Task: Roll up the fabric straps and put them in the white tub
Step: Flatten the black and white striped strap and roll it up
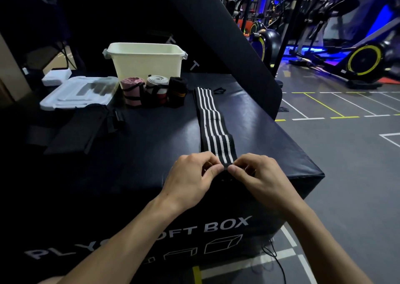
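Note:
A long black strap with white stripes (213,121) lies flat on the black soft box (151,145), running away from me. My left hand (192,175) and my right hand (257,174) both pinch its near end with thumbs and fingertips close together. The white tub (147,61) stands at the far side of the box. In front of the tub stand three rolled straps: a pink one (132,91), a white and red one (157,89) and a black one with an orange mark (177,91).
A clear tub lid (80,93) lies left of the rolls, with flat black fabric pieces (75,127) in front of it. The box's right edge drops to the gym floor (346,153). Exercise bikes (363,60) stand at the far right.

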The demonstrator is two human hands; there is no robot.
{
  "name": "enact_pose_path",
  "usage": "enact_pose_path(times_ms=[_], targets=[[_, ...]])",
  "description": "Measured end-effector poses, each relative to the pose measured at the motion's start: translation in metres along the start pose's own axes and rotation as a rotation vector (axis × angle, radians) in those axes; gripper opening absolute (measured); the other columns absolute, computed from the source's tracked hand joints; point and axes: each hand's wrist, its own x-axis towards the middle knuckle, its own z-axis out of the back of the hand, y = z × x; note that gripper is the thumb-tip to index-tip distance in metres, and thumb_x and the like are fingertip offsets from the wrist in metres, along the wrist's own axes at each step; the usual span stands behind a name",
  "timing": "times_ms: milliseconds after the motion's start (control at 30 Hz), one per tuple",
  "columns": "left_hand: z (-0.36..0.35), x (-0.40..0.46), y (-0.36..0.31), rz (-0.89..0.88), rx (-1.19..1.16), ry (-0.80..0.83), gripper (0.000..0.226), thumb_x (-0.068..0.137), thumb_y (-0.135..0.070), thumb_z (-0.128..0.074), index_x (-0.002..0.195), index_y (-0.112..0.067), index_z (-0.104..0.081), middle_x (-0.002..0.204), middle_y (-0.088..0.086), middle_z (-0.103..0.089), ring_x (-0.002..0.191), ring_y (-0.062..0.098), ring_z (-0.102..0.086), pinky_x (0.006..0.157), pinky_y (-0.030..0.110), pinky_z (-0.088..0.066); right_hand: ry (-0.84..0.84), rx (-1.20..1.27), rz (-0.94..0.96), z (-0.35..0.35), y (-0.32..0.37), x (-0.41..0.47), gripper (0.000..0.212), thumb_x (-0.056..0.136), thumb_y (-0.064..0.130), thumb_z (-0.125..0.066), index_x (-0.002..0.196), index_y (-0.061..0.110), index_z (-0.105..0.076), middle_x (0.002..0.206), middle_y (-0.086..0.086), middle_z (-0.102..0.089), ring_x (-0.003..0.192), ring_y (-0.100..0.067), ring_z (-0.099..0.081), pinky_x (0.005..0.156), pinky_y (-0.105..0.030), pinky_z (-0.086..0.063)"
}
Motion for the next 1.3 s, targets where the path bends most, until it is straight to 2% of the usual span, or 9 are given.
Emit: enact_pose_path(times_ms=[200,300,367,533,667,867,1000,1167,1300], targets=[[0.005,0.006,-0.006,0.080,0.008,0.068,0.011,0.095,-0.040,-0.069,0.089,-0.032,-0.074,0.075,-0.017,-0.070,0.075,-0.002,-0.065,0.070,0.021,-0.051,-0.096,0.112,-0.002,-0.003,0.003,-0.003,0.008,0.088,0.030,-0.078,0.083,0.024,-0.077,0.080,0.009,-0.066,0.075,-0.011,-0.064,0.065,-0.014,-0.044],[0.008,0.009,-0.008,0.112,0.019,0.086,0.012,0.095,-0.039,-0.068,0.089,-0.031,-0.075,0.075,-0.016,-0.070,0.075,0.000,-0.064,0.071,0.025,-0.052,-0.083,0.204,0.017,-0.006,0.006,-0.003,0.008,0.087,0.022,-0.078,0.093,0.028,-0.077,0.075,0.007,-0.066,0.072,-0.013,-0.063,0.067,-0.020,-0.048],[0.009,0.009,-0.009,0.114,0.033,0.084,0.012,0.095,-0.042,-0.068,0.089,-0.032,-0.074,0.077,-0.016,-0.070,0.076,0.000,-0.065,0.073,0.028,-0.054,-0.055,0.208,0.013,-0.004,0.004,0.000,0.007,0.087,0.023,-0.078,0.087,0.027,-0.073,0.070,0.006,-0.064,0.066,-0.012,-0.061,0.066,-0.026,-0.050],[0.009,0.004,-0.005,-0.075,0.157,-0.006,0.015,0.090,-0.050,-0.070,0.093,-0.035,-0.069,0.087,-0.015,-0.060,0.083,0.003,-0.057,0.076,0.030,-0.051,0.009,0.159,-0.012,0.000,0.000,0.009,0.010,0.088,0.030,-0.077,0.081,0.027,-0.071,0.066,0.003,-0.064,0.059,-0.007,-0.057,0.059,-0.025,-0.047],[0.012,0.004,0.001,-0.237,0.350,0.045,0.034,0.080,-0.062,-0.073,0.099,-0.035,-0.067,0.099,-0.017,-0.056,0.093,0.006,-0.049,0.076,0.025,-0.044,-0.036,0.116,-0.034,-0.005,-0.001,0.009,0.011,0.087,0.030,-0.078,0.079,0.025,-0.071,0.063,0.004,-0.063,0.056,-0.003,-0.053,0.056,-0.019,-0.042],[0.008,0.007,0.003,-0.289,0.389,-0.007,0.027,0.085,-0.059,-0.069,0.091,-0.032,-0.067,0.094,-0.017,-0.059,0.087,0.006,-0.046,0.069,0.022,-0.034,-0.123,-0.059,0.116,-0.010,-0.001,0.005,0.012,0.090,0.035,-0.073,0.086,0.024,-0.073,0.089,0.013,-0.059,0.086,-0.009,-0.058,0.074,-0.026,-0.051],[0.009,0.010,0.006,-0.253,0.339,0.014,0.027,0.091,-0.059,-0.063,0.096,-0.033,-0.069,0.097,-0.018,-0.059,0.088,0.003,-0.045,0.067,0.019,-0.031,-0.108,-0.108,0.213,-0.006,-0.003,0.003,0.011,0.095,0.034,-0.066,0.100,0.027,-0.073,0.095,0.019,-0.063,0.092,-0.008,-0.058,0.076,-0.037,-0.052],[0.008,0.014,0.007,-0.177,0.246,0.033,0.026,0.093,-0.057,-0.061,0.098,-0.033,-0.071,0.097,-0.021,-0.059,0.088,0.004,-0.048,0.071,0.012,-0.032,-0.042,-0.058,0.218,-0.005,-0.007,0.002,0.022,0.091,0.046,-0.065,0.106,0.030,-0.068,0.099,0.020,-0.062,0.096,-0.006,-0.058,0.082,-0.032,-0.050],[0.006,0.019,0.006,-0.117,0.213,0.049,0.025,0.095,-0.055,-0.060,0.095,-0.032,-0.070,0.092,-0.018,-0.062,0.087,0.003,-0.047,0.079,0.024,-0.037,-0.020,-0.043,0.181,-0.005,-0.007,0.011,0.018,0.093,0.040,-0.067,0.102,0.026,-0.070,0.092,0.018,-0.063,0.093,-0.005,-0.056,0.075,-0.015,-0.043]])
